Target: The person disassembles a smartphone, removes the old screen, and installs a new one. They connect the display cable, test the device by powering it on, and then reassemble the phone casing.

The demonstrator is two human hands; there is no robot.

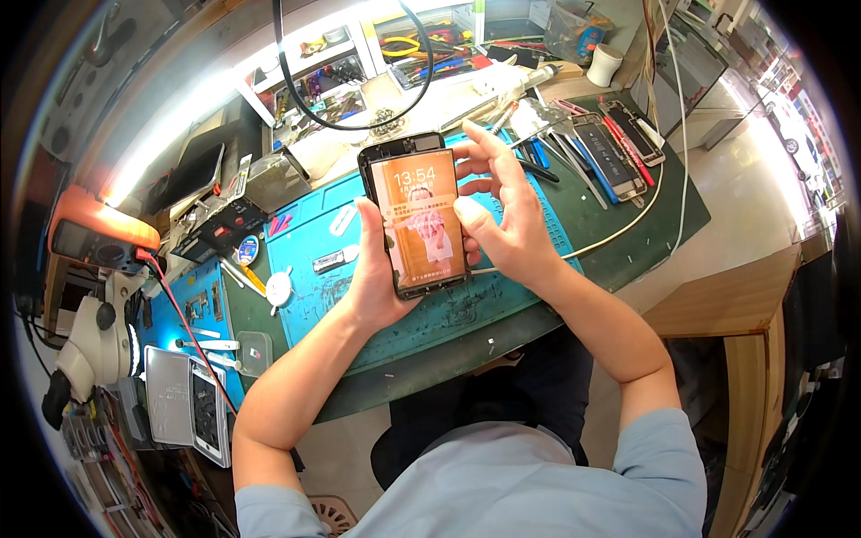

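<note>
A smartphone (pixel 405 238) with a lit lock screen is held upright above the blue work mat (pixel 359 345). Dark bare-looking strips border its display at top and bottom. My left hand (pixel 375 282) grips it from below and the left, thumb along the left edge, fingertips coming round the right edge. Beside the phone's right edge is my right hand (pixel 513 220), its fingers spread and raised. The right thumb tip lies at the screen's right side; I cannot tell whether it touches. Under the phone, a small silver-and-black part (pixel 334 260) and a white round spool-like item (pixel 279 288) lie on the mat.
Opened phone bodies (pixel 608 157), tweezers and pens lie at the right. An orange multimeter (pixel 103 235) with a red lead stands left, above a microscope (pixel 99 341). An opened tablet-like device (pixel 211 408) sits at the lower left. A black cable loop (pixel 426 67) hangs overhead.
</note>
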